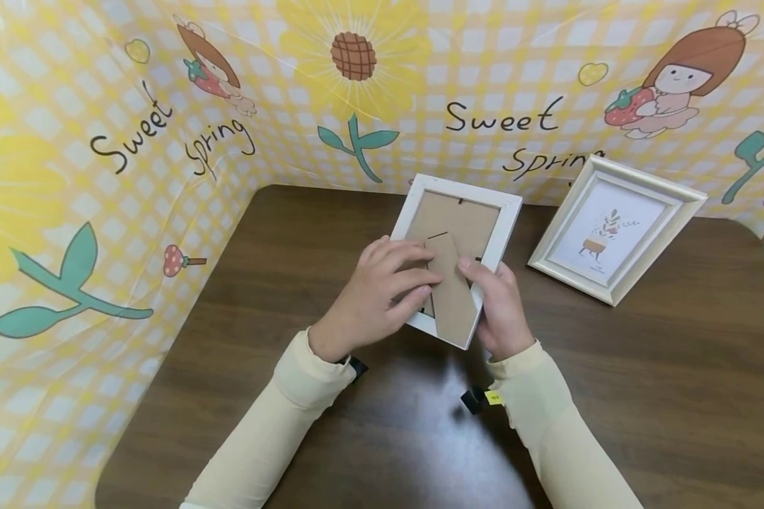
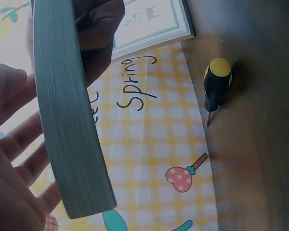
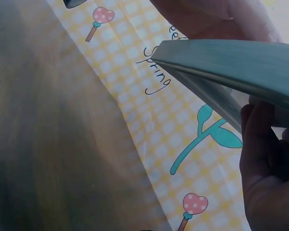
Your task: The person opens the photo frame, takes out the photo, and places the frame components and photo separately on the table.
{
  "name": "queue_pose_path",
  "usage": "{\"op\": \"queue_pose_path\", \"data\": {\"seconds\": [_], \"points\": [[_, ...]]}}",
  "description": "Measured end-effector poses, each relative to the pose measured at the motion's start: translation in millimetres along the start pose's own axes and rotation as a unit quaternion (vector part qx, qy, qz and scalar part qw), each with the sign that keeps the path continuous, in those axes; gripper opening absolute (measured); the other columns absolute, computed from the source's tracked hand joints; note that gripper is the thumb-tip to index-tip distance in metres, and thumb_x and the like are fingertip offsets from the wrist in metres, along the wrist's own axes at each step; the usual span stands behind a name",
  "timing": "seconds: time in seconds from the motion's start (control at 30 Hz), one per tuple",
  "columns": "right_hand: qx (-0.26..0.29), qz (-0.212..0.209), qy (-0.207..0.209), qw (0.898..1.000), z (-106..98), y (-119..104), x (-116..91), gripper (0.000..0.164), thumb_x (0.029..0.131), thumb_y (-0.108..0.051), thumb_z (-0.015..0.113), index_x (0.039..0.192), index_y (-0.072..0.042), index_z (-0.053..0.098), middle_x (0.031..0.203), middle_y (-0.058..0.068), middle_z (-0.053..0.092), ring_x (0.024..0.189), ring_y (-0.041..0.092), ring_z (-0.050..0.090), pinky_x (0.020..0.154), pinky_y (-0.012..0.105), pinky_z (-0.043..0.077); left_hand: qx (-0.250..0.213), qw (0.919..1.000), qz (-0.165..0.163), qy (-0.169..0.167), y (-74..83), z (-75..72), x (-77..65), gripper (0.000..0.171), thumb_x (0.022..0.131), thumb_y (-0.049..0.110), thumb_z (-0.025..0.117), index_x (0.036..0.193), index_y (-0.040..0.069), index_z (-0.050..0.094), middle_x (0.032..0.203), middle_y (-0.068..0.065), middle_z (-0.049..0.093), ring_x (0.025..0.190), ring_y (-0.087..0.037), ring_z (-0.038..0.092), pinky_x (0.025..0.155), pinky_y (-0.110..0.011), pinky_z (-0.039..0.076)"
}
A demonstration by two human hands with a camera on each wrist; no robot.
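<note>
A white picture frame [image 1: 511,212] is held tilted above the table, its brown backboard [image 1: 436,212] facing up. On that backing lies a brown easel stand [image 1: 453,304], its lower end reaching over the frame's bottom edge. My right hand [image 1: 501,307] grips the frame's right side, the thumb on the back near the stand and the fingers hidden underneath. Spread over the left side, my left hand [image 1: 382,293] touches the stand and backing with its fingertips. In the left wrist view, the frame's side edge [image 2: 72,110] crosses in front of the spread left fingers [image 2: 24,134].
A second frame [image 1: 617,233] with a plant picture stands at the right, facing me. Beyond the held frame, a screwdriver [image 2: 217,84] with a yellow and black handle lies on the brown table [image 1: 280,247]. A yellow checked cloth [image 1: 280,141] lines the back and left.
</note>
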State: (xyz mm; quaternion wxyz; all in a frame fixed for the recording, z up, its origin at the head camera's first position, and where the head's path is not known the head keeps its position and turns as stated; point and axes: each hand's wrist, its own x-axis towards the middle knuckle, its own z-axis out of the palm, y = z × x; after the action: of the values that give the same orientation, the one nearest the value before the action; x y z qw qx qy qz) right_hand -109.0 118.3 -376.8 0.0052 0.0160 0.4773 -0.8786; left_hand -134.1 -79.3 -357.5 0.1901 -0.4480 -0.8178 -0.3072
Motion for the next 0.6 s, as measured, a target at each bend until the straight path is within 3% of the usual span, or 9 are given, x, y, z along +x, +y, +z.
{"op": "queue_pose_path", "data": {"seconds": [0.17, 0.23, 0.3, 0.37, 0.43, 0.5, 0.6], "points": [[-0.008, 0.024, -0.012, 1.000, -4, 3, 1, 0.015, 0.096, -0.003, 0.054, 0.107, -0.008, 0.063, 0.094, 0.004, 0.071, 0.082, 0.016, 0.070, 0.071, 0.030, 0.058, -0.029, 0.9990, -0.029, -0.018, -9.5, -5.5, -2.2, 0.017, 0.096, 0.015, 0.068, 0.110, 0.015, 0.078, 0.142, -0.013, 0.052, 0.138, -0.029, 0.039, 0.112, -0.059, 0.022], [-0.009, 0.036, -0.008, 0.999, -6, 5, 1, 0.014, 0.095, -0.002, 0.055, 0.103, -0.010, 0.064, 0.091, 0.003, 0.071, 0.079, 0.016, 0.071, 0.069, 0.031, 0.058, -0.031, 0.9967, -0.065, -0.038, -14.1, -7.8, -4.6, 0.023, 0.097, 0.018, 0.068, 0.120, 0.016, 0.075, 0.152, -0.016, 0.041, 0.144, -0.030, 0.030, 0.112, -0.061, 0.021], [-0.013, 0.052, -0.011, 0.999, -8, 7, 1, 0.014, 0.094, -0.002, 0.055, 0.101, -0.010, 0.064, 0.089, 0.003, 0.071, 0.077, 0.016, 0.071, 0.068, 0.031, 0.058, -0.041, 0.9887, -0.129, -0.064, -18.6, -9.7, -7.1, 0.039, 0.099, 0.024, 0.067, 0.137, 0.019, 0.064, 0.161, -0.017, 0.027, 0.149, -0.033, 0.020, 0.112, -0.064, 0.017], [-0.021, 0.068, -0.019, 0.997, -11, 10, 1, 0.014, 0.093, -0.002, 0.055, 0.099, -0.011, 0.063, 0.087, 0.003, 0.071, 0.075, 0.015, 0.070, 0.067, 0.031, 0.058, -0.061, 0.9737, -0.200, -0.090, -24.3, -10.5, -10.4, 0.058, 0.100, 0.030, 0.065, 0.154, 0.023, 0.044, 0.166, -0.016, 0.013, 0.151, -0.035, 0.011, 0.112, -0.067, 0.013], [-0.033, 0.084, -0.036, 0.995, -14, 14, 1, 0.014, 0.092, -0.003, 0.055, 0.101, -0.011, 0.063, 0.088, 0.004, 0.072, 0.077, 0.016, 0.071, 0.068, 0.032, 0.058, -0.090, 0.9561, -0.259, -0.104, -32.7, -9.4, -14.3, 0.073, 0.102, 0.035, 0.061, 0.163, 0.025, 0.021, 0.166, -0.015, 0.008, 0.150, -0.035, 0.012, 0.113, -0.065, 0.015], [-0.046, 0.101, -0.059, 0.992, -16, 20, 1, 0.016, 0.092, -0.004, 0.056, 0.104, -0.010, 0.063, 0.092, 0.004, 0.072, 0.080, 0.017, 0.071, 0.071, 0.034, 0.058, -0.141, 0.9349, -0.308, -0.107, -40.4, -8.1, -17.9, 0.081, 0.103, 0.035, 0.058, 0.164, 0.027, 0.006, 0.160, -0.018, 0.024, 0.143, -0.034, 0.031, 0.110, -0.061, 0.029], [-0.074, 0.135, -0.088, 0.984, -19, 31, 0, 0.022, 0.092, -0.008, 0.057, 0.113, -0.008, 0.062, 0.098, 0.006, 0.071, 0.086, 0.020, 0.070, 0.075, 0.038, 0.058, -0.181, 0.9087, -0.363, -0.100, -51.1, -5.5, -24.1, 0.084, 0.104, 0.037, 0.057, 0.164, 0.022, 0.000, 0.140, -0.020, 0.049, 0.120, -0.032, 0.056, 0.097, -0.052, 0.047]]}}
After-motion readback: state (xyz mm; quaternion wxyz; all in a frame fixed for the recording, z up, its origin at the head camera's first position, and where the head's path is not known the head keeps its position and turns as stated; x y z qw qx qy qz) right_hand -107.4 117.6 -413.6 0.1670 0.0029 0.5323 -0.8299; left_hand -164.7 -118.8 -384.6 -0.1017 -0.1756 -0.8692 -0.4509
